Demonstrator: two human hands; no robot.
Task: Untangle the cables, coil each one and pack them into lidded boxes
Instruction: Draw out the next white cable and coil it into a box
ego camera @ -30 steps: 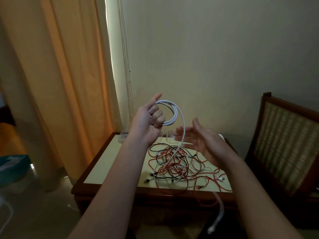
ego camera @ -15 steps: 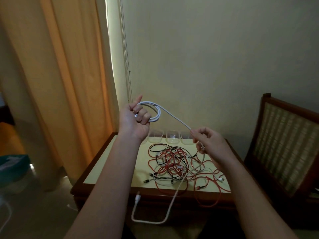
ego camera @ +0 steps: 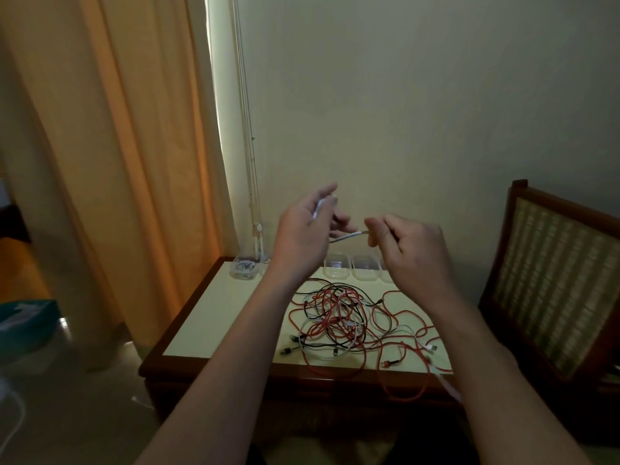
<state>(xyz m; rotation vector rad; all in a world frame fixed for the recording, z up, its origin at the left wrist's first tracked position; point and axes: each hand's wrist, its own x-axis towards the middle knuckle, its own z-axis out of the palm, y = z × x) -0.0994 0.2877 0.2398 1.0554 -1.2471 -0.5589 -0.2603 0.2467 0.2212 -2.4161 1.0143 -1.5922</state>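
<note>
Stretching between the two raised hands, a short run of white cable (ego camera: 349, 235) hangs in the air above the far half of the counter (ego camera: 214, 330). The left hand (ego camera: 302, 233) holds it with its fingers (ego camera: 326, 192) curled round it, and more of the cable shows as a pale streak near the top of that hand. The right hand (ego camera: 414, 253) pinches the cable's other end between thumb and forefinger, with its other fingers loosely curled. Both hands are blurred, so the number of turns in the left one cannot be told.

Below them, a tangle (ego camera: 339, 317) of red, black and white cables sprawls over the middle and right of the counter. A red loop (ego camera: 402, 394) and a white end (ego camera: 448, 384) droop over the near edge toward the near right corner.

Clear boxes (ego camera: 337, 268) stand in a row along the far edge. The one at the far left corner (ego camera: 243, 268) holds a coiled white lead.

A wooden chair (ego camera: 553, 280) with a woven back stands just beside the right edge. An orange curtain (ego camera: 117, 162) hangs beyond the left edge.
</note>
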